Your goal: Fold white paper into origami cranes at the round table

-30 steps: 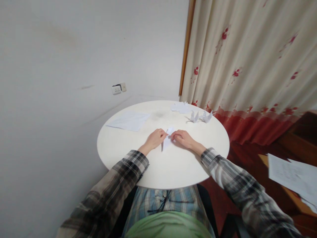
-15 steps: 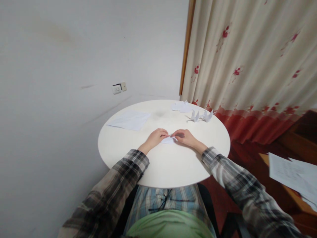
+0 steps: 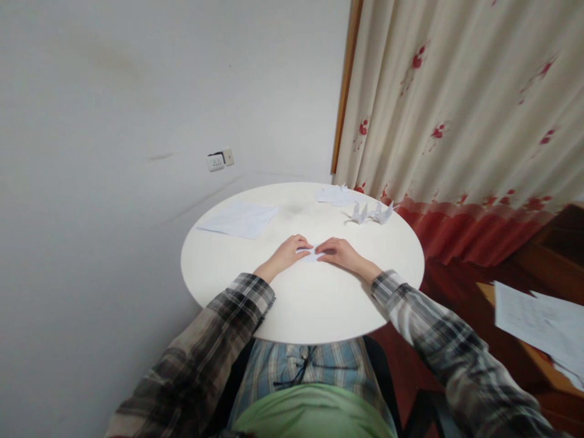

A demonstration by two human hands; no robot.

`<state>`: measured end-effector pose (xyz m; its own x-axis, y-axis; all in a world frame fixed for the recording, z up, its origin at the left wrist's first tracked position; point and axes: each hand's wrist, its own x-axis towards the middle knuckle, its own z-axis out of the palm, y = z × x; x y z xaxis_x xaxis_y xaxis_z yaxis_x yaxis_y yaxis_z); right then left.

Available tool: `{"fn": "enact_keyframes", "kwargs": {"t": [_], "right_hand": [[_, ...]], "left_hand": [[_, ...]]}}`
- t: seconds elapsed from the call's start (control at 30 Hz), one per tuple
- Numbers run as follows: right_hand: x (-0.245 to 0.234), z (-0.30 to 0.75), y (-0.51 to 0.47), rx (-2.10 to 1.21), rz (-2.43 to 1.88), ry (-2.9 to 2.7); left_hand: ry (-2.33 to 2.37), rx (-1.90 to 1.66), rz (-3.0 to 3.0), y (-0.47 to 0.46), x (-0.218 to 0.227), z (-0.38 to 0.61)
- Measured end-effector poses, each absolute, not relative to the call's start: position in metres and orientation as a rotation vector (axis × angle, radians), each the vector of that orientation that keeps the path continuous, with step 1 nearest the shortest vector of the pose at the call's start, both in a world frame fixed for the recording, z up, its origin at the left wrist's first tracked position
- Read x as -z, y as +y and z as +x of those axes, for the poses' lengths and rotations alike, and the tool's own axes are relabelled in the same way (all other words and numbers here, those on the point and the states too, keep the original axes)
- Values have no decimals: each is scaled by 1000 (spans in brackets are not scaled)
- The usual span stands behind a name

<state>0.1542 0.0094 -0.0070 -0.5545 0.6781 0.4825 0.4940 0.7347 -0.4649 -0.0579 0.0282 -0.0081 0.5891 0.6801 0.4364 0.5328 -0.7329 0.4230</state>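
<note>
**Muted checks on the arms, plain green at the middle**

A long-sleeved woven plaid shirt clothes both arms. Its left sleeve (image 3: 196, 353) mixes black, grey and off-white checks, with dark blocks crossed by thin pale lines; its right sleeve (image 3: 449, 344) repeats the pattern, with a broad pale stretch below the cuff. The left cuff (image 3: 252, 292) and right cuff (image 3: 387, 286) end at the wrists, above bare hands. A light-green, softly creased fabric top (image 3: 314, 410) has a rounded edge over blue-and-cream plaid cloth trousers (image 3: 351, 362), which carry a dark, thin drawstring (image 3: 300, 369) with loose ends.
</note>
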Motion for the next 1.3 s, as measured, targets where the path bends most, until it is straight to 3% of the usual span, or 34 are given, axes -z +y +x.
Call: {"fn": "enact_keyframes", "kwargs": {"t": [0.73, 1.3], "right_hand": [[2, 153, 3, -135, -930, -2379], [11, 147, 11, -260, -980, -2281]], "left_hand": [[1056, -722, 2766, 12, -3, -55], [970, -876, 2633, 20, 6, -49]]}}
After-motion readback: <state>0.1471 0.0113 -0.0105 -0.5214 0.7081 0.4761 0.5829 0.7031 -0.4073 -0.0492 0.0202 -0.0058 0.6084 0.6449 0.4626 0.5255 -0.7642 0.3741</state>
